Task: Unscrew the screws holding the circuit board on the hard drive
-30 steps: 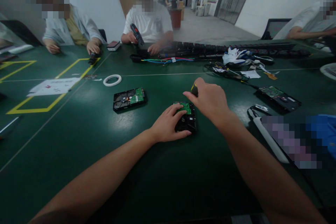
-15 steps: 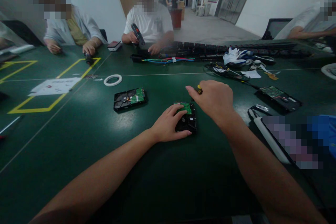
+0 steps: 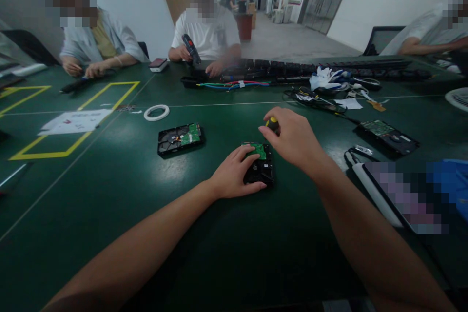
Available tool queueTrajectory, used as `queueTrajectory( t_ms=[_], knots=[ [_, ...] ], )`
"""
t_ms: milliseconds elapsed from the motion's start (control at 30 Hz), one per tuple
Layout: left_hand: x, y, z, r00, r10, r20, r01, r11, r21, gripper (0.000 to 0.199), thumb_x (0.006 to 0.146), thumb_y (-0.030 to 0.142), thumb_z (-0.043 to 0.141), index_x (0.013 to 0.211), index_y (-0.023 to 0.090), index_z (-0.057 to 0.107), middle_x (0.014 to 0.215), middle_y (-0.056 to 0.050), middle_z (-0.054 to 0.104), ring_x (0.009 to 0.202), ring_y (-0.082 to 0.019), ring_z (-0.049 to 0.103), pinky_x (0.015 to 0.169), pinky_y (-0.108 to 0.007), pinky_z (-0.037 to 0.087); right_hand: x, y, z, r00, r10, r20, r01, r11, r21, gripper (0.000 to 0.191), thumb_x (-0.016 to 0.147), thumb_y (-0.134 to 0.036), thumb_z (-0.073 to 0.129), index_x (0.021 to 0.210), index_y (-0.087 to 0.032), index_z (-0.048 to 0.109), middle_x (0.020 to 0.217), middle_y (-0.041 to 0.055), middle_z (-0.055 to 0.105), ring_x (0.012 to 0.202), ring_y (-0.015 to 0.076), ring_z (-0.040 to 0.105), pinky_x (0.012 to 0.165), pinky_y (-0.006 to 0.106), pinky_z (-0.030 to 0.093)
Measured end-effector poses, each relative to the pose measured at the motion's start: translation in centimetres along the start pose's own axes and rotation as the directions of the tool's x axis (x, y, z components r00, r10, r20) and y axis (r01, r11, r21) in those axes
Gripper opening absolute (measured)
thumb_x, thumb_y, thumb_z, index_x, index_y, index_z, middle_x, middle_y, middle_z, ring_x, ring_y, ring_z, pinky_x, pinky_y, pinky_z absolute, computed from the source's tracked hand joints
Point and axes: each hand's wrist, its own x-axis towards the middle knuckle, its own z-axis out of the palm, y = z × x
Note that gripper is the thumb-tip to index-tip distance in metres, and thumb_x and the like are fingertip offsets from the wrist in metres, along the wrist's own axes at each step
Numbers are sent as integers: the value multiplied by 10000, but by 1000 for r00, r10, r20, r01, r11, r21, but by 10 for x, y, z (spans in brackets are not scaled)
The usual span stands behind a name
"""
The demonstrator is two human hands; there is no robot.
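Moved in the last half second: the right hand has turned, baring more of the yellow-and-black handle; well beyond the drive and to its left, a co-worker's dark tool has swung round to point left.
Drive: flat on the table, green board upward, partly covered by the left hand.
Left hand: fingers spread wide across the drive, thumb along its near edge.
Right hand: fingers curled around the handle, just past the drive's far right corner.
Handle: lower end hidden; I can't tell whether it touches the drive.
Second drive: left of the drive and slightly beyond it, well apart.
Third drive: well to the drive's right, also farther off.
White ring: beyond the drive, to its left.
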Motion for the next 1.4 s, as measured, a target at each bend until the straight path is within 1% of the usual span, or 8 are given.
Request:
queueTrajectory(
  t_ms=[133, 333, 467, 633, 733, 900, 1100, 1400],
  knots=[
    [0, 1, 0, 1000, -3, -1, 3, 1000, -10, 862, 908, 730, 766, 1557, 219, 518, 1618, -203, 490, 1566, -445, 441, 1296, -669, 410, -1, 3, -4, 1000, -29, 12, 28, 995, 94, 200, 950, -157, 634, 1145, -184, 666, 1135, 128, 773, 989, 267, 699, 917, 397, 500],
    [0, 0, 0, 1000, -9, 0, 9, 1000, -11, 857, 905, 727, 773, 1567, 247, 513, 1624, -190, 485, 1567, -445, 441, 1289, -693, 408, -1, 2, -6, 995, -70, 70, 63, 994, 94, 232, 956, -117, 609, 1160, -209, 671, 1181, 108, 781, 1037, 268, 706, 935, 387, 491],
    [0, 0, 0, 1000, -6, -2, 6, 1000, -15, 865, 905, 723, 776, 1570, 236, 514, 1633, -196, 475, 1575, -448, 430, 1299, -679, 402, 0, 1, -5, 998, -43, 39, 43, 999, 5, 164, 1001, -280, 705, 1151, -215, 694, 1139, 110, 790, 1007, 283, 712, 872, 380, 473],
    [-1, 0, 1, 1000, -4, -2, 4, 1000, -13, 864, 911, 729, 765, 1564, 220, 516, 1637, -200, 472, 1578, -447, 424, 1303, -676, 394, 1, -1, 2, 999, 45, -17, -47, 986, -157, 376, 1015, -574, 706, 1023, -198, 720, 990, 126, 790, 866, 285, 704, 751, 372, 425],
    [-1, 0, 0, 1000, -2, 2, 2, 1000, 3, 870, 917, 737, 754, 1557, 196, 520, 1627, -211, 477, 1582, -445, 418, 1310, -659, 394, 1, 0, 4, 999, 31, -21, -33, 990, -134, 338, 1041, -492, 687, 1143, -174, 734, 1067, 147, 809, 916, 299, 732, 784, 384, 464],
    [0, 1, 0, 1000, -12, 3, 12, 1000, -10, 856, 910, 719, 771, 1563, 229, 512, 1629, -198, 478, 1572, -449, 431, 1291, -687, 408, 0, 5, 0, 993, -120, 18, 118, 988, 100, 361, 1023, -242, 635, 1374, -169, 677, 1304, 153, 784, 1150, 304, 738, 991, 420, 512],
    [0, 1, -1, 1000, -3, -1, 3, 1000, -22, 843, 912, 722, 766, 1556, 238, 518, 1617, -195, 485, 1569, -448, 438, 1288, -691, 408, -1, 8, 0, 997, -42, 58, 27, 969, 244, 322, 970, -209, 609, 1290, -206, 581, 1148, 109, 790, 917, 259, 727, 876, 393, 511],
    [0, 1, -1, 1000, 1, 4, -1, 1000, 4, 846, 922, 731, 750, 1550, 209, 526, 1618, -206, 486, 1565, -443, 442, 1296, -672, 407, 3, 14, -6, 981, -187, 49, 172, 960, 220, 310, 974, -202, 581, 1273, -217, 660, 1276, 117, 753, 999, 266, 687, 911, 400, 507]
  ],
)
